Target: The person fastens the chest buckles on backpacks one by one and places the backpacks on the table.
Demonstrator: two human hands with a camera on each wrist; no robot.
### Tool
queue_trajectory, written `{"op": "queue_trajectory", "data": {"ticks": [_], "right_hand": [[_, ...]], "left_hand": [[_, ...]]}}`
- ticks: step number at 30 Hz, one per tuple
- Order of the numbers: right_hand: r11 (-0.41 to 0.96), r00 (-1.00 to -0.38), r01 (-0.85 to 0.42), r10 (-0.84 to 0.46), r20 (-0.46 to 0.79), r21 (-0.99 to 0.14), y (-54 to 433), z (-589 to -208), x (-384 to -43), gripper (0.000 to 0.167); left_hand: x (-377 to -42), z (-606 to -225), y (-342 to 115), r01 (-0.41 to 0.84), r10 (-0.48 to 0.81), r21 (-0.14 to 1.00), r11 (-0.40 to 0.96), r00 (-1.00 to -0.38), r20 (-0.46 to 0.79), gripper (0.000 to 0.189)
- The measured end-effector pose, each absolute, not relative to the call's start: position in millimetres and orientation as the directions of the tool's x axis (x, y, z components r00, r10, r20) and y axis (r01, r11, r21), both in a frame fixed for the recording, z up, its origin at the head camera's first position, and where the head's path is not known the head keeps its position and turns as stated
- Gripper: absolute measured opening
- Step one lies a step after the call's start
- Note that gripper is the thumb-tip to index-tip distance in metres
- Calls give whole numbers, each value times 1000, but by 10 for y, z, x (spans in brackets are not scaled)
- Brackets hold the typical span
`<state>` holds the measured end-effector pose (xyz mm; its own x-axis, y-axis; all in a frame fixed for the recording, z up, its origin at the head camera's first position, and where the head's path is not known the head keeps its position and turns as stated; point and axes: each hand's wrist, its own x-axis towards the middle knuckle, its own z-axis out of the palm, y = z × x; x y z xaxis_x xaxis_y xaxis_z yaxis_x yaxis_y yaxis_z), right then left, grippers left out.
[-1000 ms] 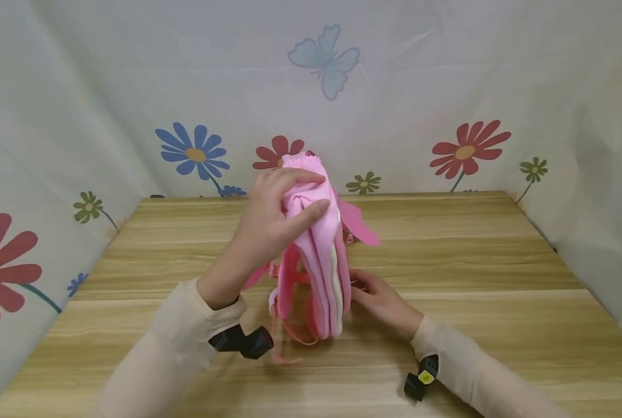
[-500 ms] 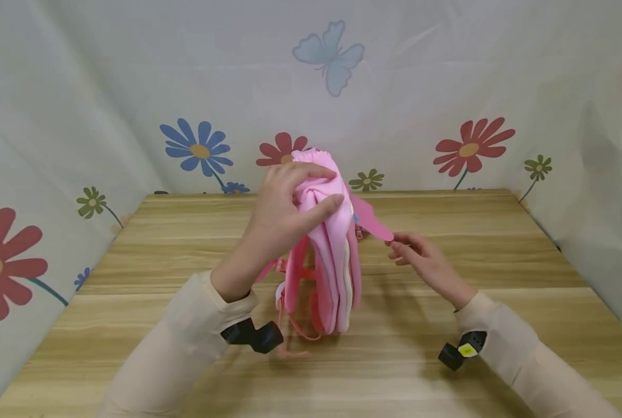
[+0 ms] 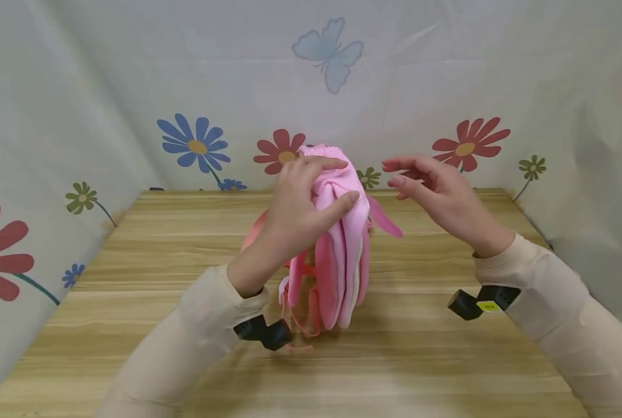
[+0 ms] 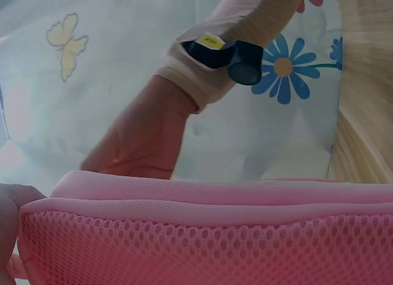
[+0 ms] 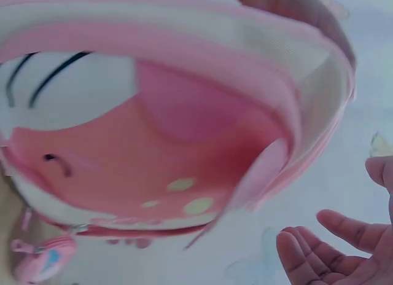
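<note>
A small pink backpack [image 3: 350, 255] stands edge-on on the wooden table, its straps hanging on the left side. My left hand [image 3: 306, 200] grips it near the top, thumb on the near side and fingers over the top. My right hand [image 3: 441, 200] is raised to the right of the bag, fingers loosely bent and holding nothing. In the right wrist view, the bag's front [image 5: 184, 156] carries a cartoon face, and a small pink charm [image 5: 46, 257] dangles from a zipper. A mesh panel [image 4: 184, 248] fills the bottom of the left wrist view.
The wooden table [image 3: 473, 348] reaches back to a white curtain [image 3: 227, 69] printed with flowers and a butterfly. A coral strap end [image 3: 299, 348] lies on the tabletop near my left wrist camera [image 3: 264, 334]. A pink flap [image 3: 386, 219] sticks out from the bag's right side.
My right hand has risen from beside the bag's lower part, past the pink flap's tip, to about the height of the bag's top. My left hand and the bag have shifted slightly right.
</note>
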<state>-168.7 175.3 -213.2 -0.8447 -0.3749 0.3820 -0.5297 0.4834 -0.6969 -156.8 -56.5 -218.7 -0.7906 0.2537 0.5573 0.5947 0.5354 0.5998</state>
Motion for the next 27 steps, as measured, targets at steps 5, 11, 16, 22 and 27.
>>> {"op": "queue_trajectory", "data": {"ticks": [5, 11, 16, 22, 27], "right_hand": [[554, -834, -541, -450, 319, -633, 1543, -1837, -1633, 38], [621, -819, -558, -516, 249, -551, 1346, -1693, -1638, 43], [656, -812, -566, -547, 202, -499, 1278, -1649, -1662, 43], [690, -811, -571, -560, 173, -445, 1258, -1612, -1685, 42], [706, -810, -574, -566, 157, -414, 1252, -1582, -1702, 42]], "left_hand": [[-1567, -2186, -513, 601, 226, 618, 507, -785, 577, 57], [-1570, -2219, -460, 617, 170, 626, 478, -764, 623, 66], [-1576, -2245, -472, 633, 179, 634, 445, -756, 629, 68], [-1562, -2259, -534, 629, 206, 683, 372, -773, 600, 71], [-1528, -2254, -628, 622, 210, 699, 353, -781, 588, 75]]}}
